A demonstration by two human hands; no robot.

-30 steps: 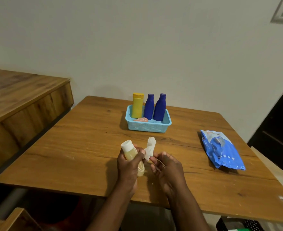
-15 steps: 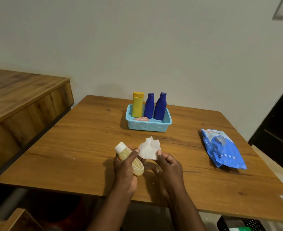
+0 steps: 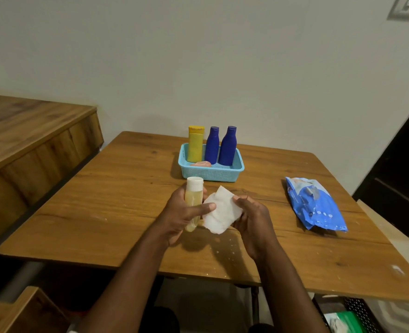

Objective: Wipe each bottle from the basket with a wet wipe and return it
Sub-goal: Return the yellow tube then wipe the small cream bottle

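left hand [image 3: 183,213] wraps the pale bottle [image 3: 193,203] upright near the table's front edge so right hand [image 3: 249,216], pinching the wet wipe [image 3: 220,213], can rub it

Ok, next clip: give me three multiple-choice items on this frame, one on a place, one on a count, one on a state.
1. Where does the blue wipes pack lie?
A. in the basket
B. on the table, right of the basket
C. on the side counter

2. How many bottles stand upright in the turquoise basket?
A. one
B. three
C. five

3. What does the left hand hold?
A. nothing
B. the wet wipe
C. the white-capped bottle

Key: 1 B, the pack rests on bare table; 2 B, one yellow bottle and two dark blue bottles; 3 C, its grip circles the white-capped bottle, while the right hand holds the wet wipe.
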